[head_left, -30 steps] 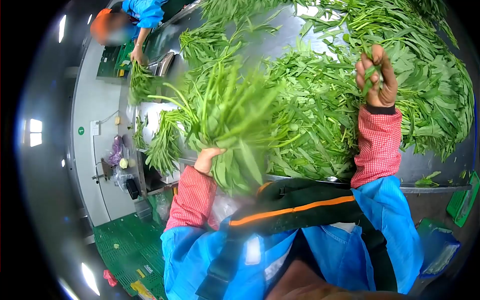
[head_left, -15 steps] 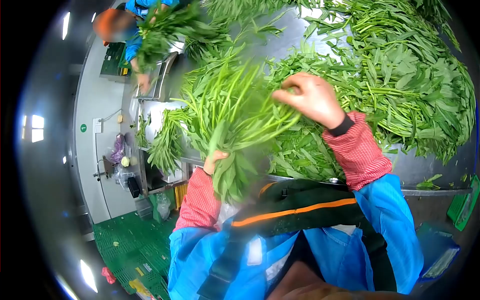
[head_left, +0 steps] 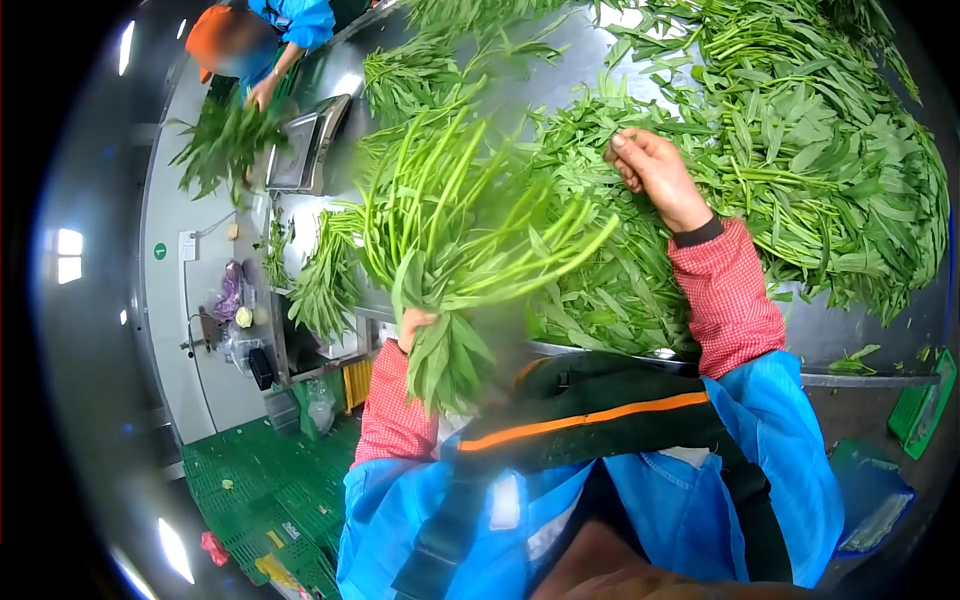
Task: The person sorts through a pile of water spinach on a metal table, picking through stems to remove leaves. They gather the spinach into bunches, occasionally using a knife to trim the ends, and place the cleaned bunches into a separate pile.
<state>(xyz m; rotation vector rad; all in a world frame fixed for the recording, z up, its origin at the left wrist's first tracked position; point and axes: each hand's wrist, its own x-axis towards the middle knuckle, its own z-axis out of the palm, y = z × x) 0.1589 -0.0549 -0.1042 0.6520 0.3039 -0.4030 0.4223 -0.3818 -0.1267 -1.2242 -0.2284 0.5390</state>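
Note:
My left hand (head_left: pixel 415 326) is closed around a bunch of water spinach (head_left: pixel 450 270) near its leafy end. The long pale stems fan out up and to the right, while the leaves hang below my fist. My right hand (head_left: pixel 656 178) is over the loose water spinach (head_left: pixel 600 255) on the metal table, apart from the bunch. Its fingers are curled with the thumb pressed against them; whatever they may hold is too small or hidden to make out.
A large heap of water spinach (head_left: pixel 830 170) covers the right of the metal table (head_left: pixel 555 85). Tied-looking bunches (head_left: pixel 325 280) lie at the left edge. Beyond, a co-worker (head_left: pixel 300 25) holds greens (head_left: pixel 225 145) beside a scale (head_left: pixel 305 150). Green crates (head_left: pixel 260 480) stand lower left.
My right hand has moved up and right, away from the bunch's stems. My left hand has shifted slightly left and down with the bunch. The co-worker's greens have moved left and down, past the scale.

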